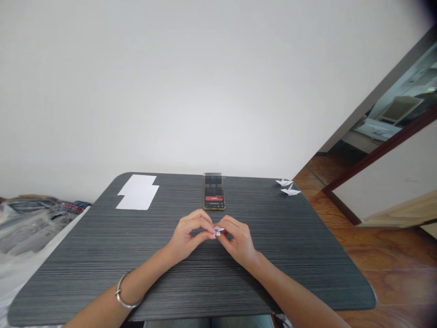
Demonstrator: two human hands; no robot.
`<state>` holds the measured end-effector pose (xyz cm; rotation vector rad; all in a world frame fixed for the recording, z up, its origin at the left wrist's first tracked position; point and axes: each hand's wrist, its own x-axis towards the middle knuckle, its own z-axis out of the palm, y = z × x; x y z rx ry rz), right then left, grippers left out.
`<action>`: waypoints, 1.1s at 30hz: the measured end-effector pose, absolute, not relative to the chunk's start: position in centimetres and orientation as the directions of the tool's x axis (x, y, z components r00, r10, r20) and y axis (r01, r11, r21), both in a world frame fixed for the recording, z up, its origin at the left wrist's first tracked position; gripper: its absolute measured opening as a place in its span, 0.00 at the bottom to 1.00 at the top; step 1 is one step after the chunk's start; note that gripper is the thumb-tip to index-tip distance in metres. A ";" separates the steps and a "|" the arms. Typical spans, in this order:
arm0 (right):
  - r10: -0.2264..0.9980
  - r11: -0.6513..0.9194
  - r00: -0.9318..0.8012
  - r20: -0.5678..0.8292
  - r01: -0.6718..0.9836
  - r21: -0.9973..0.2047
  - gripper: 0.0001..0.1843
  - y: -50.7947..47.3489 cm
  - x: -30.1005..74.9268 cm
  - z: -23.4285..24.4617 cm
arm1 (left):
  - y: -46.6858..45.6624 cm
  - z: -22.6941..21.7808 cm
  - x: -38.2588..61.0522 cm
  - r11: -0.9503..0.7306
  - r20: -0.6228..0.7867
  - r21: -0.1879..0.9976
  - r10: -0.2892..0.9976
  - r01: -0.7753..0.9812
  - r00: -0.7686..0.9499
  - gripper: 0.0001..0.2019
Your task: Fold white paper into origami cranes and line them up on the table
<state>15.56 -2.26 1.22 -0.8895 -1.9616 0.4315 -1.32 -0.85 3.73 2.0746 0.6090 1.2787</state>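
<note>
Above the middle of the dark table, my left hand (191, 232) and my right hand (239, 237) meet fingertip to fingertip. Between them is a small folded white paper (218, 230), pinched from both sides; my fingers hide part of it. Its exact shape is hard to make out. Two white paper cranes (290, 191) stand close together near the table's far right corner. At the far left lie overlapping sheets of white paper (138, 196), flat on the tabletop.
A phone (214, 193) with a lit screen is just beyond my hands, close to the wall (205, 91). The table (112, 246) has rounded corners and a dark grained top. Plastic-covered items (30, 223) lie to the left. On the right are a wooden floor (385, 259) and a doorway.
</note>
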 end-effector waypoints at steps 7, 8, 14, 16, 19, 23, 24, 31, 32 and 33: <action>0.763 0.646 -0.315 0.564 0.410 -0.644 0.06 -2.3 15.5 1.1 | -1.0 4.1 -1.2 -0.717 0.632 0.692 0.659 0.086 0.409 0.05; 0.766 0.642 -0.310 0.562 0.408 -0.649 0.06 -2.3 15.5 1.1 | -1.0 4.1 -1.2 -0.723 0.642 0.686 0.656 0.084 0.397 0.04; 0.767 0.640 -0.287 0.574 0.409 -0.650 0.06 -2.2 15.5 1.0 | -0.8 3.8 -1.1 -0.739 0.658 0.665 0.646 0.102 0.387 0.01; 0.764 0.643 -0.284 0.579 0.416 -0.643 0.06 -2.1 15.5 1.0 | -0.8 3.8 -1.2 -0.742 0.663 0.661 0.648 0.115 0.375 0.01; 0.764 0.642 -0.286 0.578 0.415 -0.644 0.06 -2.1 15.5 1.0 | -0.9 3.7 -1.3 -0.744 0.666 0.656 0.650 0.128 0.367 0.02; 0.774 0.632 -0.300 0.558 0.413 -0.656 0.06 -2.2 15.5 1.0 | -0.9 3.6 -1.3 -0.728 0.647 0.671 0.667 0.140 0.369 0.03; 0.774 0.632 -0.301 0.557 0.413 -0.655 0.06 -2.2 15.4 1.1 | -0.9 3.6 -1.3 -0.723 0.641 0.676 0.672 0.141 0.371 0.03; 0.784 0.620 -0.298 0.545 0.407 -0.670 0.06 -2.3 15.4 1.0 | -0.9 3.9 -1.2 -0.667 0.587 0.735 0.716 0.121 0.378 0.02; 0.787 0.617 -0.297 0.541 0.407 -0.673 0.06 -2.3 15.4 1.0 | -0.9 3.9 -1.3 -0.662 0.585 0.741 0.718 0.110 0.378 0.02; 0.790 0.613 -0.297 0.536 0.407 -0.677 0.06 -2.3 15.5 0.9 | -0.9 3.9 -1.4 -0.659 0.583 0.746 0.718 0.099 0.380 0.01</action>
